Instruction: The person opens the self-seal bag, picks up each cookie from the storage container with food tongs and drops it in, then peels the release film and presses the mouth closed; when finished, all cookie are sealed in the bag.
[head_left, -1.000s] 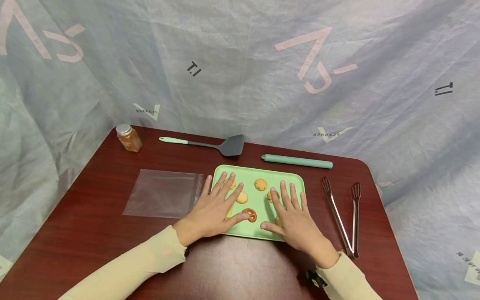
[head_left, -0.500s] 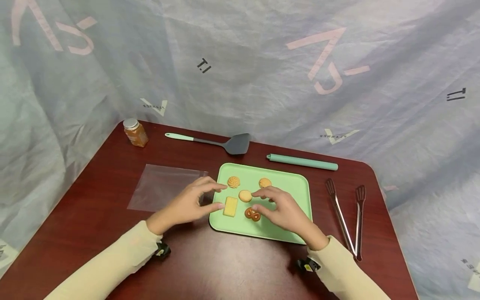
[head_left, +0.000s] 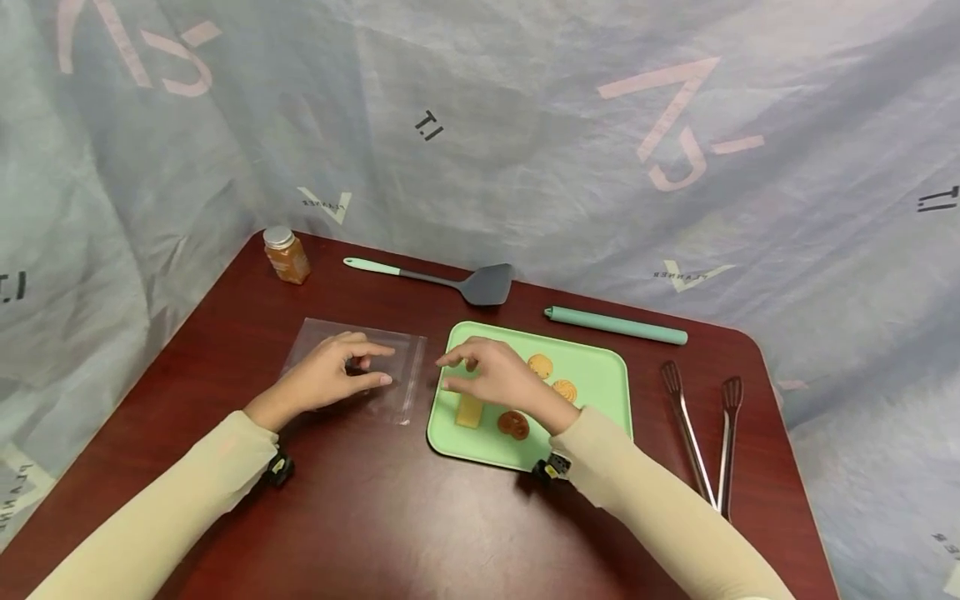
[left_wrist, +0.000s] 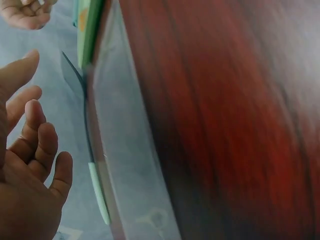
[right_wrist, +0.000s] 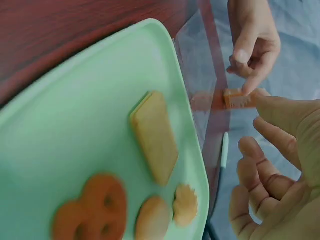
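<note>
A: How are the hands held?
B: Apart from each other, with thumbs and fingertips turned inward. The left hand [head_left: 333,371] is held over the clear plastic bag [head_left: 397,398], its thumb and forefinger spread and its other fingers loosely bent. The right hand [head_left: 498,375] is poised over the left part of the green tray [head_left: 600,375], its thumb parted from its forefinger. Nothing is gripped by either.

A: And where is the bag laid?
B: Flat on the table [head_left: 397,517], just off the tray's left edge, with its sealing strip turned toward that edge.

A: What is carried on the tray?
B: A rectangular biscuit [head_left: 469,411] is set toward the near left corner, and a pretzel-shaped one [head_left: 513,425] by the near edge. A round biscuit [head_left: 540,365] and a swirled one [head_left: 565,392] are placed farther right.

A: And around it?
B: A jar [head_left: 288,257] is stood at the table's far left corner. Along the far edge a spatula [head_left: 483,287] and a green rod [head_left: 615,325] are laid, and by the right edge, spread tongs [head_left: 692,437].
</note>
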